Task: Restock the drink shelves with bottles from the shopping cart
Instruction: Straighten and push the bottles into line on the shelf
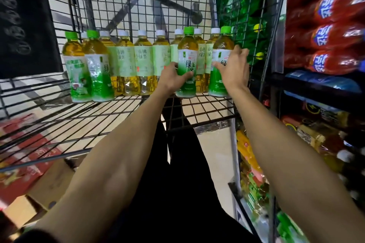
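Note:
Green tea bottles stand at the far end of the black wire shopping cart [83,124]. My left hand [174,78] is wrapped around a green-capped bottle [187,51] that stands upright on the cart floor. My right hand [235,69] rests on the side of another green-capped bottle [220,73] at the cart's right wall, fingers spread around it. Behind them runs a row of white-capped tea bottles [143,61]. Two more green-capped bottles [87,69] stand at the left.
Drink shelves [308,81] rise on the right with red soda bottles [331,33] up high, blue-wrapped packs below and yellow drinks lower down. Green bottles [248,16] show through the cart's right wall. Cardboard boxes [39,183] lie under the cart at left.

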